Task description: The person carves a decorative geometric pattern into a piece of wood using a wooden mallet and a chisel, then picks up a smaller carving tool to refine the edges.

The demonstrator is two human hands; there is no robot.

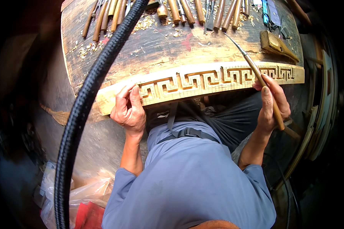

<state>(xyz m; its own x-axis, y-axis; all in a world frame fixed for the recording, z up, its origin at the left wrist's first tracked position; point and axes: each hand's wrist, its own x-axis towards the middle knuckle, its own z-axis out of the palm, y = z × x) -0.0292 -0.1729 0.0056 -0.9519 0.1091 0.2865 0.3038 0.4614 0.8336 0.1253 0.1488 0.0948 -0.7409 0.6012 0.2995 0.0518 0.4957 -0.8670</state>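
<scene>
A long pale wooden board [202,82] with a carved meander pattern lies along the near edge of the workbench [156,47]. Its recesses are cut out between pencilled grid lines. Near the board's left end, my left hand [130,112] grips the near edge, thumb and fingers drawn together. A slim carving chisel [252,65] with a brown wooden handle is in my right hand [272,102], fingers closed around the handle. Its metal blade points up and away over the bench, clear of the board. My right fingers are close to the board's near edge; contact is unclear.
Several wooden-handled chisels [218,17] lie in a row at the bench's far side, among wood shavings [143,24]. A wooden mallet [278,45] rests at far right. A thick black braided cable [80,114] crosses the left. Plastic bags [90,192] lie lower left; boards [321,110] lean at right.
</scene>
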